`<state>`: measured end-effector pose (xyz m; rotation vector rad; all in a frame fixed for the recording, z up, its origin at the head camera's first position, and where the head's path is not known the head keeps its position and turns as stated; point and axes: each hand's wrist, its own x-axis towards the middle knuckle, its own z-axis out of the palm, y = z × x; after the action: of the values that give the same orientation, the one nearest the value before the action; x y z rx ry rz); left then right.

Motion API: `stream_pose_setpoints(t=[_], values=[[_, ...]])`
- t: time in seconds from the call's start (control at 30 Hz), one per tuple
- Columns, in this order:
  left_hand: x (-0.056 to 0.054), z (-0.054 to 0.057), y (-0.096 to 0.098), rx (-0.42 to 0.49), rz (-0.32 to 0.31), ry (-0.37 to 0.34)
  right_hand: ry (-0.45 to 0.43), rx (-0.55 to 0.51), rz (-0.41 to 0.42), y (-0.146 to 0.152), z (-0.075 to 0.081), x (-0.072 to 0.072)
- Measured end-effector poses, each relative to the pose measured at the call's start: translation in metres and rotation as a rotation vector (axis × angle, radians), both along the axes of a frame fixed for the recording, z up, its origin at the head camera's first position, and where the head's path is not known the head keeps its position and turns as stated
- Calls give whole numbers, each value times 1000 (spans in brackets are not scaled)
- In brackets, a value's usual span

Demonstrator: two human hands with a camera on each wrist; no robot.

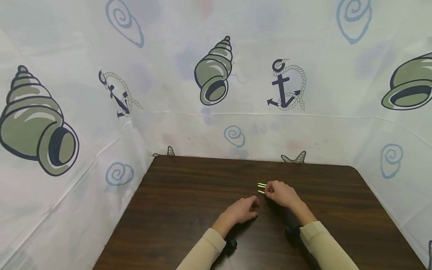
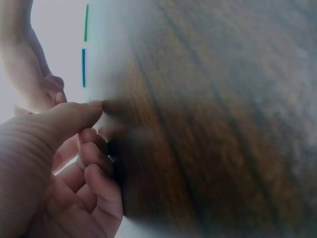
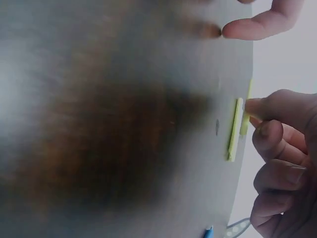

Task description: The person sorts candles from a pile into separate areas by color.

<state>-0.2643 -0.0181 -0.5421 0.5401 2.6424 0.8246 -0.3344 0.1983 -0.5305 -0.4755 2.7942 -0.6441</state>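
My right hand (image 1: 281,193) is low over the far middle of the table, thumb and forefinger pinching a slim yellow stick (image 3: 245,119). Beside it lies a second yellow stick (image 3: 234,131), nearly parallel. In the head view, thin yellow sticks (image 1: 261,191) stick out to the left of the right fingertips; the hand covers their other ends. My left hand (image 1: 242,210) rests nearer the front, fingers loosely bent and apart from the thumb, holding nothing. Its fingertips (image 2: 94,153) are right at the wood in the left wrist view.
Dark wood-grain table (image 1: 189,210) bears it all. A green stick (image 2: 86,22) and a blue stick (image 2: 83,68) lie in line beyond the left hand. A blue tip (image 3: 208,232) shows at the right wrist view's bottom. Printed white cloth (image 1: 168,131) surrounds the table's back and sides.
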Motion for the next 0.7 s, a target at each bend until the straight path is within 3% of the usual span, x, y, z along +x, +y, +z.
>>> stream_pose_setpoints(t=[0.27, 0.33, 0.47, 0.63, 0.7], values=[[-3, -9, -1, 11, -10, 35, 33, 36, -21, -1, -4, -21], [-5, -14, -1, 7, -17, 44, 30, 42, -32, -1, -6, -24], [-4, -10, -2, 29, -5, -4, 30, 45, -48, -1, -6, -27], [-11, -24, -2, 29, -8, 29, 38, 43, -52, -3, -4, -32], [-12, -24, -2, 20, -14, 32, 41, 39, -48, -3, -3, -33]])
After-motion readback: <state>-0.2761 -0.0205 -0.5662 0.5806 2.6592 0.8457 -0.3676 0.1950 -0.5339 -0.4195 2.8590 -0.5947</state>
